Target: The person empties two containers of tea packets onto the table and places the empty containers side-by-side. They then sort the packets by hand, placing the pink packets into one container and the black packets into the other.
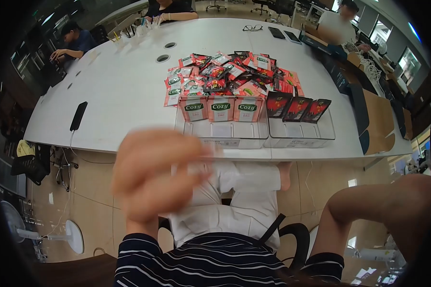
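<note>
My left hand (160, 167) is raised in front of the table's near edge, blurred by motion. Its fingers look curled, with the thumb below them; nothing shows in it, but the smear hides the fingertips. On the right, my bent right arm (349, 203) comes up close to the camera, and its hand is out of view. Beyond my left hand, a clear plastic tray (220, 142) holds three pink Cozy sachets (221, 110) standing in a row. Beside it, another clear tray (301, 142) holds three black-and-red sachets (298, 109), leaning. Behind both lies a heap of mixed sachets (232, 71).
On the white table (119, 95) are a black phone (79, 116) with a cable, glasses (253, 28), and two phones (276, 33) at the far side. An open cardboard box (376, 117) stands at the right. Several people sit around the table. A white fan (74, 237) stands at lower left.
</note>
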The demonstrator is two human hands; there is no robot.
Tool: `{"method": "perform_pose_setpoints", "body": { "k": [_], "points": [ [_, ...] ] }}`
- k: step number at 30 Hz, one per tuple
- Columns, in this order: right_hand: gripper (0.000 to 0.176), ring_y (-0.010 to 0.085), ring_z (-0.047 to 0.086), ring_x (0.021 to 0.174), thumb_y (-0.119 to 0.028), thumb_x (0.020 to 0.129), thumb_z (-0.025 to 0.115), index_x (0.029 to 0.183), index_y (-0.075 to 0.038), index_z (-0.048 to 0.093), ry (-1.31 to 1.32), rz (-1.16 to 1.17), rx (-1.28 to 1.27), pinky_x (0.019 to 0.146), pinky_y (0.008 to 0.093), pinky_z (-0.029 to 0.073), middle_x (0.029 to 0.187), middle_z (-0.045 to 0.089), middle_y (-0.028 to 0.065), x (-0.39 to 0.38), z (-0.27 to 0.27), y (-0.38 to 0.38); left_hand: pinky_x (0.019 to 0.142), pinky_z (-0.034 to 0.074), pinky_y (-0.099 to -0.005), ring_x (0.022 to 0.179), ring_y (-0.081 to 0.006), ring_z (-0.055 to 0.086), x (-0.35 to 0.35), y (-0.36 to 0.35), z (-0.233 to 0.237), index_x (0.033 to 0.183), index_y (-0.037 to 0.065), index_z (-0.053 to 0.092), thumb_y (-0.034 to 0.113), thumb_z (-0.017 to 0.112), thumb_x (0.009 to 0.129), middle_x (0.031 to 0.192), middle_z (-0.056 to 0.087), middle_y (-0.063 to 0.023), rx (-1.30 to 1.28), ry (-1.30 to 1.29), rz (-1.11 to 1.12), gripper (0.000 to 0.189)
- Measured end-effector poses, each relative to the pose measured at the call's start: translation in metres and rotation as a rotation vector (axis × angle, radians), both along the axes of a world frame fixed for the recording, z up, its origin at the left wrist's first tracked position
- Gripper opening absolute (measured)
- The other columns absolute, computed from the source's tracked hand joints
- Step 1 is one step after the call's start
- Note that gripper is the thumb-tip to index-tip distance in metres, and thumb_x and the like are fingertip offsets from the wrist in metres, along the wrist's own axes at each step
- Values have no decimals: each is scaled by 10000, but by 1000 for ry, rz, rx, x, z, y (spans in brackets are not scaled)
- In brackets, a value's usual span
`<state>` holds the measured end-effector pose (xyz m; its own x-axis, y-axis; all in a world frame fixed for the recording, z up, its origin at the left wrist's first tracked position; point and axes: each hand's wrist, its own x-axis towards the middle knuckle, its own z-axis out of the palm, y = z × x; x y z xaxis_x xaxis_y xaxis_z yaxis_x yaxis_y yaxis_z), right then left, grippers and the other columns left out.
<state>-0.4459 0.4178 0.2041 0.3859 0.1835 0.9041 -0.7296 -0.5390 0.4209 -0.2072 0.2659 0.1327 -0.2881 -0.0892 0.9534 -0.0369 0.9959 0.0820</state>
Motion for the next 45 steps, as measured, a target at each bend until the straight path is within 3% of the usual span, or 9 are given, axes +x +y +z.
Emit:
{"method": "perform_pose_setpoints", "body": {
  "k": [7,10,14,18,22,27,30,40,45],
  "points": [
    [255,105,578,693,-45,923,565,1160,37,607,-627,-534,381,775,249,456,799,628,61,-70,-87,-33,814,493,-333,931,-184,638,-17,-169,-77,1009,58,653,-57,462,880,990,684,-44,601,-363,-54,258],
    [330,84,554,702,-181,984,507,1255,3,546,-1003,-402,495,734,227,444,769,609,50,-151,-152,-43,935,452,-369,1096,-193,589,-29,-235,-115,1119,93,638,96,592,862,1137,647,-47,848,-452,-69,261],
    [460,76,551,671,-390,1026,375,1303,-41,490,-1615,-144,560,668,209,437,776,626,59,-210,-209,-56,1046,377,-403,1268,-260,470,-65,-267,-133,1303,139,541,346,770,715,1356,510,-106,722,-624,-113,664],
    [488,81,549,634,-439,1019,357,1296,-61,490,-1627,-166,563,629,202,439,781,639,63,-230,-243,-75,1080,347,-421,1330,-322,389,-98,-279,-144,1414,162,426,480,825,606,1451,399,-168,455,-771,-138,956],
    [400,75,547,623,-355,1011,439,1289,-74,498,-1628,-213,566,608,191,428,767,637,57,-233,-255,-80,1070,354,-434,1301,-360,408,-106,-263,-145,1383,136,470,506,778,659,1408,436,-192,449,-769,79,870],
    [349,60,535,631,-265,995,499,1291,-80,500,-1673,-211,556,603,179,422,767,628,39,-228,-252,-76,939,476,-393,1168,-289,540,-103,-261,-145,1333,214,526,295,650,851,1339,532,-68,418,-717,166,504],
    [344,48,537,672,-232,979,534,1292,-92,507,-1678,-213,573,632,173,426,774,617,16,-226,-251,-76,934,480,-396,1176,-286,535,-103,-259,-138,1336,221,522,259,642,858,1338,535,-69,477,-792,209,494],
    [352,36,497,642,-181,970,543,1289,-40,495,-1652,-203,594,610,162,406,744,599,9,-220,-248,-78,1026,415,-420,1262,-321,477,-106,-257,-143,1370,178,495,576,784,603,1383,503,-113,320,-750,172,911],
    [340,35,485,639,-163,967,537,1278,-28,505,-1636,-191,617,609,162,399,741,600,8,-225,-252,-76,801,540,-374,1023,-291,637,-112,-263,-152,1369,156,481,311,693,794,1261,596,-110,127,-766,309,632]
  ]
}}
